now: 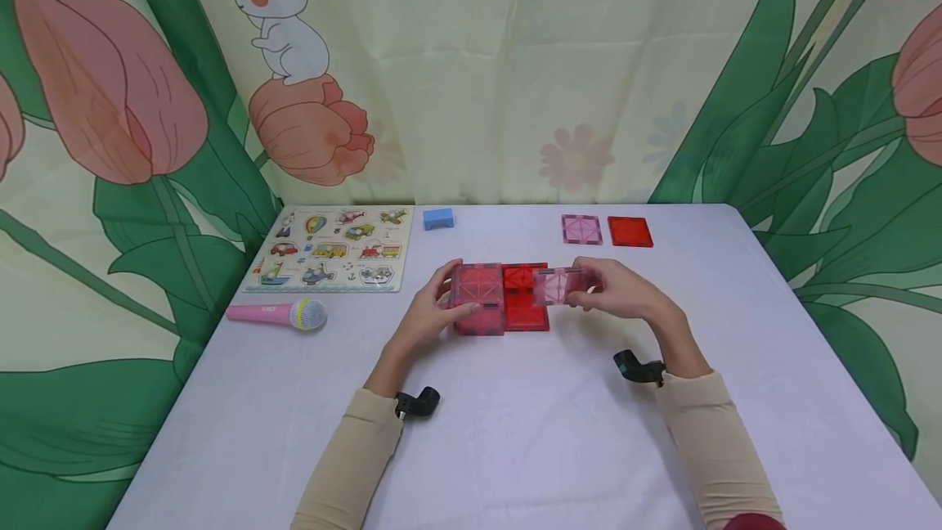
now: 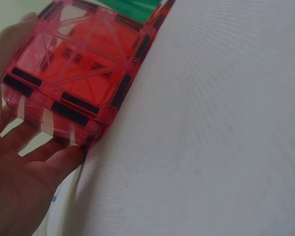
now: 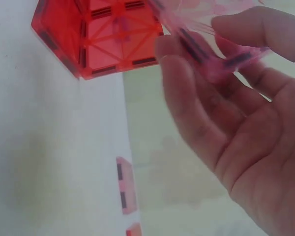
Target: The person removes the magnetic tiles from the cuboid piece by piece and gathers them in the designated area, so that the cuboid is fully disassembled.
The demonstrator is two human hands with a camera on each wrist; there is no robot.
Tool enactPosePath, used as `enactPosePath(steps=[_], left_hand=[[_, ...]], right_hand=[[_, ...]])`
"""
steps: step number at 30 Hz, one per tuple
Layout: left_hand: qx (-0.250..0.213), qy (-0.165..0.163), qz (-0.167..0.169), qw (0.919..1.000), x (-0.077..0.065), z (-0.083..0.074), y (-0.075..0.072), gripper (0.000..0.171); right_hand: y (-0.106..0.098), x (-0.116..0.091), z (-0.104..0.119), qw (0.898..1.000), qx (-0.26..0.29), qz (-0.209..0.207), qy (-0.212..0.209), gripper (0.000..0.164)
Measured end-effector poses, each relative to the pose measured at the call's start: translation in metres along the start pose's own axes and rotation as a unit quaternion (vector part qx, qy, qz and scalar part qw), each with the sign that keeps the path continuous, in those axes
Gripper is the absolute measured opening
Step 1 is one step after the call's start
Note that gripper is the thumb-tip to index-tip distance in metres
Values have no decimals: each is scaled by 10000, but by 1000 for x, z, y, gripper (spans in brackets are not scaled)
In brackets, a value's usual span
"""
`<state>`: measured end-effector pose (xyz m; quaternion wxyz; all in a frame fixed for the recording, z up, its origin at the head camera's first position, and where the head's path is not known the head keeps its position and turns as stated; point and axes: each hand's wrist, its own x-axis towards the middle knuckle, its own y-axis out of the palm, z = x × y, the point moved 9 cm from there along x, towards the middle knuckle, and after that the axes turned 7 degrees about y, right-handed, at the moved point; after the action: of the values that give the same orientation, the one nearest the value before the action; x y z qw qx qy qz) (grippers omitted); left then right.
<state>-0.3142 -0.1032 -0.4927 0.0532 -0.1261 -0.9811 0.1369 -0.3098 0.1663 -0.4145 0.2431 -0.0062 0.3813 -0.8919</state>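
My left hand (image 1: pixel 430 311) grips the left side of a box shape of see-through magnetic tiles, with its fingers and thumb around the pink tiles (image 1: pixel 478 293). In the left wrist view these pink tiles (image 2: pixel 83 54) have dark magnets along their edges. Red magnetic tiles (image 1: pixel 527 314) join them on the right, one lying flat and another upright behind it. A single light pink magnetic tile (image 1: pixel 552 286) is pinched in my right hand (image 1: pixel 621 289), close to the red tiles. The right wrist view shows this tile (image 3: pixel 206 51) between the thumb and fingers, off the table.
Farther back lie a loose pink tile (image 1: pixel 581 229) and a loose red tile (image 1: pixel 630 231). A blue block (image 1: pixel 438 219) sits beside a picture puzzle board (image 1: pixel 331 250) at the back left. Before the board lies a pink toy microphone (image 1: pixel 272 314). A printed curtain (image 1: pixel 486 105) hangs behind the table.
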Motion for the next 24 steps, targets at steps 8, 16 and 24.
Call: enactPosePath(steps=[8,16,24], left_hand=[[-4,221,-44,9997,-2,-1,-2,88],[-90,133,11,9999,-1,1,0,86],[-108,41,-24,9999,0,4,0,87]], right_hand=[[-16,-1,-2,9930,1046,-553,-31,19],[-30,1,-12,9708,2099,-1117,-331,34],[-50,-2,-34,9457,2413,-2160,-293,44]])
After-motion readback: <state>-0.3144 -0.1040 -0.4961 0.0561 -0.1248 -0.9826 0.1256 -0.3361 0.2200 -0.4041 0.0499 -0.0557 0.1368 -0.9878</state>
